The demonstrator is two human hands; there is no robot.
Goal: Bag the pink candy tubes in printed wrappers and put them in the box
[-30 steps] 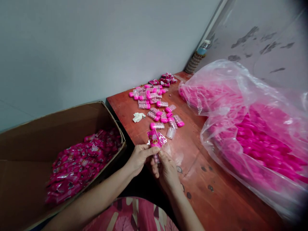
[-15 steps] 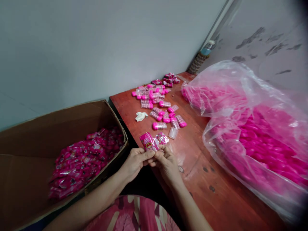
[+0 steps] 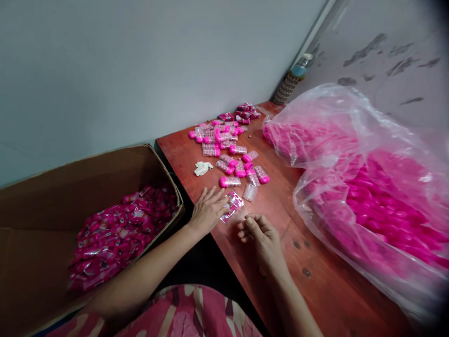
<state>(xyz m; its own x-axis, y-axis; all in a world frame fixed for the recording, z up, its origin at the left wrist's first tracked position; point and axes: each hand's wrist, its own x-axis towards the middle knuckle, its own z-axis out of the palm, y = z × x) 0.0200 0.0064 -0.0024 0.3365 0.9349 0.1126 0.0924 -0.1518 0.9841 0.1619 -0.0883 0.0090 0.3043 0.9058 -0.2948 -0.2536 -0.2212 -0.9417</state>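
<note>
Red-brown table (image 3: 315, 276) fills the lower right of the head view, pushed into a corner between a pale wall (image 3: 140, 61) and a stained wall (image 3: 386, 56), with a small bottle (image 3: 293, 79) standing in the corner. On the table, the left hand (image 3: 207, 210) lies spread flat, fingers open and gripping nothing, its fingertips touching an opened pink packet (image 3: 232, 205) that lies flat on the wood. The right hand (image 3: 261, 236) rests just beside it with the fingers loosely curled; whether anything small sits pinched in them cannot be told. Just beyond the packet stands a clear tube (image 3: 249, 192) with no pink cap, and past it a scatter of filled, pink-capped tubes (image 3: 228, 150) runs toward the far edge, where a few sealed packets (image 3: 243, 112) lie near a white scrap (image 3: 202, 167). Judged from this, a modest batch of tubes looks done and one appears to be in hand, while far more remains: the cardboard box (image 3: 105, 173) to the left holds a deep heap of sealed sachets (image 3: 119, 234), and the big plastic bag (image 3: 368, 187) on the right bulges with pink parts. A patterned pink garment (image 3: 196, 313) shows at the bottom edge
</note>
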